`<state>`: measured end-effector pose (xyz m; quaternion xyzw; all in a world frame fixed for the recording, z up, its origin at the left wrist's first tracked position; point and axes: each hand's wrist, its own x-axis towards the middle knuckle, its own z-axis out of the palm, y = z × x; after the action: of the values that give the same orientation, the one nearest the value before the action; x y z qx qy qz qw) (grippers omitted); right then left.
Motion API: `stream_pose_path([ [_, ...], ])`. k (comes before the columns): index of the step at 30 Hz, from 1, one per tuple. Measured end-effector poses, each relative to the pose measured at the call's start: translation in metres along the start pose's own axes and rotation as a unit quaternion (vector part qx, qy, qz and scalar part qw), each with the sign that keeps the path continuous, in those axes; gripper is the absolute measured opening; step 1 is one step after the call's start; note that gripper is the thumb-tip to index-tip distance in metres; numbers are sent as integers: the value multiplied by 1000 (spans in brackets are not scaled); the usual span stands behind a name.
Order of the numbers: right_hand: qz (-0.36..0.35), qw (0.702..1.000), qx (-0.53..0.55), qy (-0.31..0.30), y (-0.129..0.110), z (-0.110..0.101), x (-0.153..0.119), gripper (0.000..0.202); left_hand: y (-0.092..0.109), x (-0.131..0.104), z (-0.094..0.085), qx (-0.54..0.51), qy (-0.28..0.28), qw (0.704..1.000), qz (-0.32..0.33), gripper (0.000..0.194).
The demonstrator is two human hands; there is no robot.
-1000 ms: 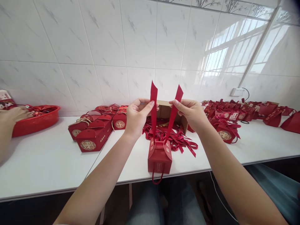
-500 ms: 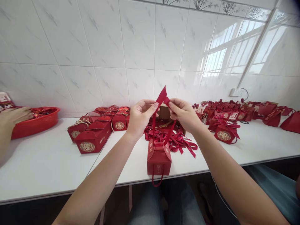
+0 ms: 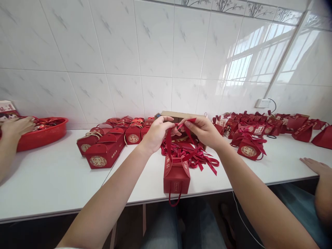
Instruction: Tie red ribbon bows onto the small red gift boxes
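A small red gift box [image 3: 176, 178] stands near the table's front edge, its cord handle hanging over that edge. From its top rises a red ribbon [image 3: 168, 143], one strand going up to each hand. My left hand [image 3: 157, 133] is closed on one strand, thumb against fingers. Close beside it, my right hand [image 3: 201, 129] pinches the other strand, whose end shows above the fingers. The strands come together between the hands; whether they are crossed or looped is hidden by the fingers. Behind the box lies a heap of loose red ribbons [image 3: 201, 159].
Red boxes [image 3: 105, 152] stand in a group at left, and tied ones [image 3: 249, 148] at right. An open cardboard box [image 3: 185, 114] sits by the wall. Another person's hand reaches into a red basin [image 3: 49, 136]; a further person's hand [image 3: 315, 166] rests at right.
Both hands have come down slightly and closer together, and the tall ribbon end above them has dropped. Another person's hand has appeared on the table at right.
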<state>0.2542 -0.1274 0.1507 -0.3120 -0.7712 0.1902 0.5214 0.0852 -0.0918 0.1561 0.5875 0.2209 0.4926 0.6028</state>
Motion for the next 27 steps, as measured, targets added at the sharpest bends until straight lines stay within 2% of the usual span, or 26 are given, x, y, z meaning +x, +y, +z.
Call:
stream_pose_path([
  [2, -57, 992, -110, -15, 0, -4, -2, 23, 1, 0, -2, -52, 7, 998, -27, 16],
  [4, -101, 979, -173, -18, 2, -6, -3, 25, 1, 1, -3, -84, 4, 996, -44, 15],
  [6, -123, 973, -193, -10, 6, -6, -4, 27, 0, 0, -4, -97, -8, 994, -51, 13],
  [9, -117, 977, -176, 1, 10, -2, -6, 26, -3, -1, -5, -85, -20, 996, -29, 14],
  [11, -90, 987, -127, 28, 11, 2, -8, 24, -6, -3, -5, -40, -6, 999, 25, 17],
  [13, -39, 994, -53, 82, 10, 5, -13, 24, -9, -7, -7, 64, 41, 990, 120, 22],
  [15, 26, 989, 6, 144, 10, 4, -23, 26, -11, -12, -15, 213, 107, 946, 219, 30],
  [18, 120, 971, 16, 204, 16, -9, -50, 29, -12, -22, -40, 404, 170, 851, 289, 38],
  [21, 208, 952, -62, 217, 33, -29, -95, 32, -17, -36, -84, 517, 179, 783, 296, 37],
  [24, 289, 913, -199, 208, 57, -47, -148, 41, -31, -53, -134, 602, 139, 755, 220, 36],
  [27, 342, 898, -248, 126, 77, -53, -183, 42, -54, -68, -168, 633, 43, 766, 100, 31],
])
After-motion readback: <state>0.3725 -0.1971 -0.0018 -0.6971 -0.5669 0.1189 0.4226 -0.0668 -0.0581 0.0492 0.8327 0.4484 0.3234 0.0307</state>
